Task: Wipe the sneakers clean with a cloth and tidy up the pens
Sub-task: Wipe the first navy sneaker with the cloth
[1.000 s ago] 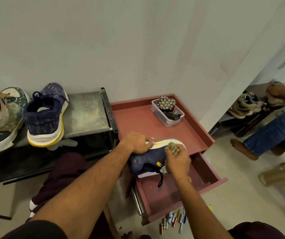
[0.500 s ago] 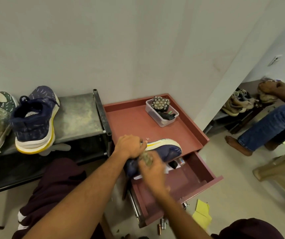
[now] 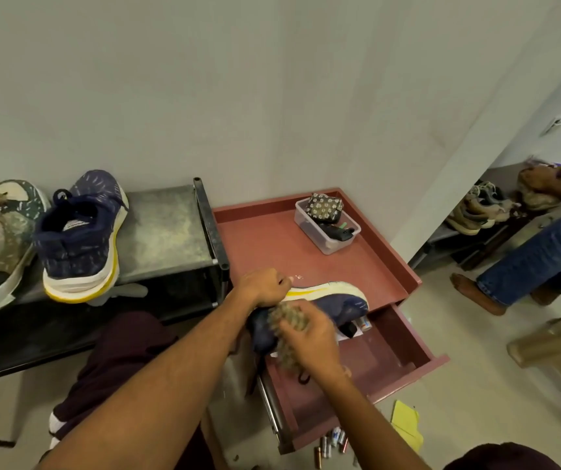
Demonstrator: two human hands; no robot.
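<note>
1. Sneaker [image 3: 343, 301], navy with a pale sole, lies on its side between both hands. It rests on the front edge of the red counter [image 3: 265, 242], above an open drawer [image 3: 404, 354], so its upper faces the person wiping.
2. Clenched around the sole near the heel, the left hand [image 3: 264, 287] seems to steady the sneaker against rubbing.
3. Just beside the left hand, the right hand [image 3: 311, 339] grasps a bunched cloth [image 3: 289, 313] and presses it onto the navy upper.
4. Far left of the left hand, a second sneaker [image 3: 82, 232] stands upright on a shelf [image 3: 167, 225], probably parked out of the way. Whether it is clean cannot be told.
5. On the floor below the right forearm, pens [image 3: 331, 442] lie scattered, not yet tidied.
</note>
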